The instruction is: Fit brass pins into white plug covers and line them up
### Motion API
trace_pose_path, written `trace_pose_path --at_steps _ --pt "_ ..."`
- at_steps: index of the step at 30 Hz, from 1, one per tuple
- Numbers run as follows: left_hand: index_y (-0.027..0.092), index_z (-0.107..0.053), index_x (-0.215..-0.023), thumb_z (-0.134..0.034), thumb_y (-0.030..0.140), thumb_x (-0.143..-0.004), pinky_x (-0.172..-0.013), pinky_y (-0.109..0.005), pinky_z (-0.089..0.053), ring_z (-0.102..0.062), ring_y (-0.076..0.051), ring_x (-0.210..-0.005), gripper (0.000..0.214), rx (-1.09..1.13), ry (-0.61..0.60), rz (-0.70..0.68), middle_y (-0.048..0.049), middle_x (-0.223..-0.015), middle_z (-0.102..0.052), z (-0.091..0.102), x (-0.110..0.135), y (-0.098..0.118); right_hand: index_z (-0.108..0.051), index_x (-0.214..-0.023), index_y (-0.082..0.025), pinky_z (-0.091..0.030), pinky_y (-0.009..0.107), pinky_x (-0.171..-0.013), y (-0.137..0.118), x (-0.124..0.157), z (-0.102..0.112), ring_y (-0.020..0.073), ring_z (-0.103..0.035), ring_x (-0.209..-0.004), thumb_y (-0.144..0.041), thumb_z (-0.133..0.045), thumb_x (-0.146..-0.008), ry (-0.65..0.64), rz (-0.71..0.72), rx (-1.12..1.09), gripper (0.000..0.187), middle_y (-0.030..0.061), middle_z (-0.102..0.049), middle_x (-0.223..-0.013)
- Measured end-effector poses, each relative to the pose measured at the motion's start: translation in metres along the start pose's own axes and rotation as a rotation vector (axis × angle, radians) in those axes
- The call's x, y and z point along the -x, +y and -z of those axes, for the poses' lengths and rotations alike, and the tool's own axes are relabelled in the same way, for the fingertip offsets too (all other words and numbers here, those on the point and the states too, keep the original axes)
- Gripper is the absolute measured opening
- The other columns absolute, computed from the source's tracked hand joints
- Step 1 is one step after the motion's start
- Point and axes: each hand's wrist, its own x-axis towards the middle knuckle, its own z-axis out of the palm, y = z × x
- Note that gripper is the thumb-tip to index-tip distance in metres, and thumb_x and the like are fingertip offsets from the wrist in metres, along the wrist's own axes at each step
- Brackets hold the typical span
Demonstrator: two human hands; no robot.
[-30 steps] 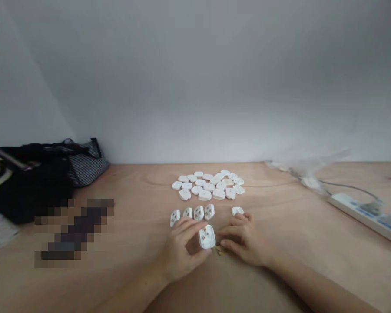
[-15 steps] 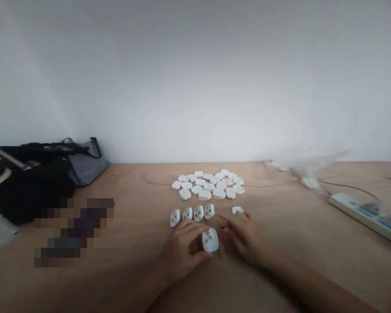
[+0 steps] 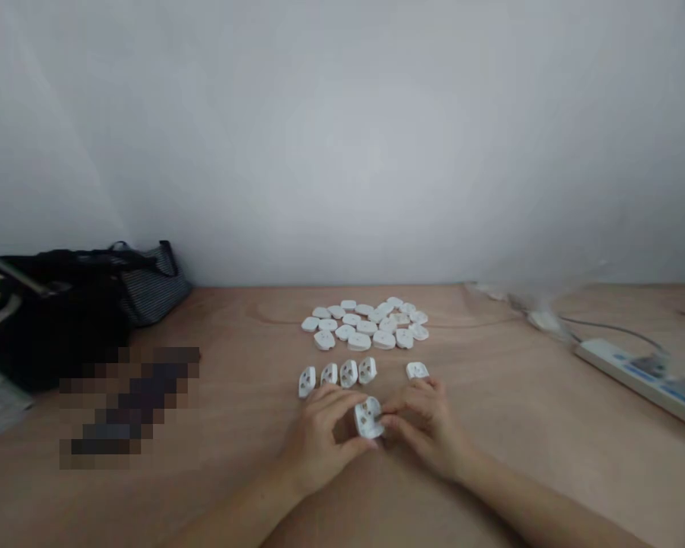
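My left hand (image 3: 320, 438) grips a white plug body (image 3: 368, 418) between thumb and fingers, just above the wooden table (image 3: 234, 457). My right hand (image 3: 428, 426) is pinched against the plug's right side, fingertips touching it; whatever small part it may hold is hidden. Just beyond my hands stands a short row of white plug bodies (image 3: 338, 376), with a single one (image 3: 416, 371) apart to the right. Farther back lies a pile of several white plug covers (image 3: 365, 325).
A black and striped bag (image 3: 74, 304) sits at the left by the wall. A white power strip (image 3: 645, 373) with its cable lies at the right, with clear plastic wrap (image 3: 542, 304) behind it. A pixelated patch (image 3: 129, 407) covers part of the left table.
My right hand lifted from the table beside the plug and closed in on the plug's right side. The left hand turned the plug slightly and kept hold.
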Motion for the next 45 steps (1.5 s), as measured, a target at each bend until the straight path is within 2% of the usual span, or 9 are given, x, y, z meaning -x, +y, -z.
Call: trace_pose_path --at_steps 10,14,17,21,30,33,37,41,45 --pt "0.018 -0.064 -0.105 -0.076 0.040 -0.068 -0.084 -0.038 -0.046 -0.057 -0.025 -0.094 0.045 -0.033 0.024 -0.020 -0.0079 -0.099 -0.068 0.000 0.000 0.002 -0.069 -0.082 -0.027 -0.026 0.043 -0.087 -0.004 0.002 -0.003 0.0179 -0.055 -0.073 -0.030 -0.056 -0.086 0.084 0.067 0.158 0.014 -0.0003 -0.067 -0.069" --pt "0.019 -0.063 -0.107 -0.076 0.041 -0.068 -0.085 -0.039 -0.045 -0.057 -0.026 -0.095 0.047 -0.039 0.018 -0.037 -0.0074 -0.100 -0.068 -0.001 0.001 0.004 -0.068 -0.095 -0.033 -0.025 0.043 -0.088 -0.007 0.003 -0.001 0.0187 -0.055 -0.082 -0.034 -0.056 -0.086 0.056 0.132 0.211 0.014 0.0004 -0.067 -0.086" --pt "0.020 -0.062 -0.108 -0.073 0.040 -0.071 -0.084 -0.037 -0.045 -0.057 -0.025 -0.095 0.043 -0.012 0.039 -0.029 -0.0075 -0.100 -0.068 0.000 0.000 0.004 -0.058 -0.116 -0.032 -0.027 0.043 -0.088 -0.006 0.002 0.003 0.0225 -0.054 -0.092 -0.046 -0.062 -0.079 0.030 0.121 0.215 0.040 0.0047 -0.064 -0.102" --pt "0.020 -0.063 -0.103 -0.075 0.040 -0.068 -0.080 -0.035 -0.047 -0.059 -0.024 -0.092 0.042 0.028 0.038 0.050 -0.0073 -0.096 -0.067 0.002 0.001 0.006 -0.054 -0.119 -0.026 -0.027 0.046 -0.094 0.002 -0.001 0.006 0.0283 -0.051 -0.104 -0.058 -0.071 -0.063 -0.012 0.030 0.126 0.067 0.0074 -0.062 -0.111" --pt "0.021 -0.061 -0.095 -0.082 0.040 -0.055 -0.079 -0.035 -0.049 -0.062 -0.025 -0.090 0.049 0.108 0.057 0.214 -0.0045 -0.095 -0.067 0.000 0.002 0.010 -0.064 -0.102 -0.024 -0.039 0.042 -0.087 0.003 -0.001 0.000 0.0254 -0.058 -0.094 -0.043 -0.078 -0.061 -0.104 -0.115 -0.230 0.046 0.0045 -0.067 -0.097" --pt "0.020 -0.060 -0.100 -0.082 0.037 -0.057 -0.081 -0.035 -0.050 -0.062 -0.025 -0.093 0.050 0.104 0.028 0.215 -0.0051 -0.099 -0.067 -0.002 0.001 0.008 -0.064 -0.100 -0.023 -0.038 0.043 -0.087 0.010 -0.006 0.006 0.0260 -0.058 -0.094 -0.042 -0.076 -0.063 -0.051 -0.111 -0.109 0.044 0.0044 -0.067 -0.095" --pt "0.020 -0.061 -0.109 -0.073 0.029 -0.069 -0.089 -0.037 -0.048 -0.061 -0.025 -0.102 0.043 0.080 -0.134 0.121 -0.0075 -0.111 -0.066 -0.002 0.000 0.007 -0.065 -0.095 -0.023 -0.030 0.047 -0.092 0.032 -0.025 0.020 0.0245 -0.058 -0.092 -0.042 -0.069 -0.070 0.040 -0.163 0.177 0.033 0.0035 -0.067 -0.093" --pt "0.020 -0.064 -0.112 -0.064 0.022 -0.079 -0.097 -0.040 -0.045 -0.056 -0.026 -0.113 0.033 0.049 -0.255 0.039 -0.0093 -0.119 -0.063 -0.003 0.000 0.009 -0.065 -0.101 -0.025 -0.027 0.047 -0.093 0.048 -0.041 0.021 0.0252 -0.056 -0.097 -0.047 -0.065 -0.072 0.006 -0.174 0.281 0.036 0.0034 -0.068 -0.095" --pt "0.021 -0.068 -0.103 -0.057 0.021 -0.085 -0.095 -0.037 -0.047 -0.059 -0.023 -0.111 0.021 0.064 -0.266 -0.020 -0.0075 -0.112 -0.068 -0.003 -0.002 0.010 -0.066 -0.100 -0.028 -0.026 0.047 -0.091 0.049 -0.047 0.010 0.0256 -0.055 -0.097 -0.051 -0.064 -0.072 -0.040 -0.155 0.305 0.036 0.0019 -0.068 -0.090"
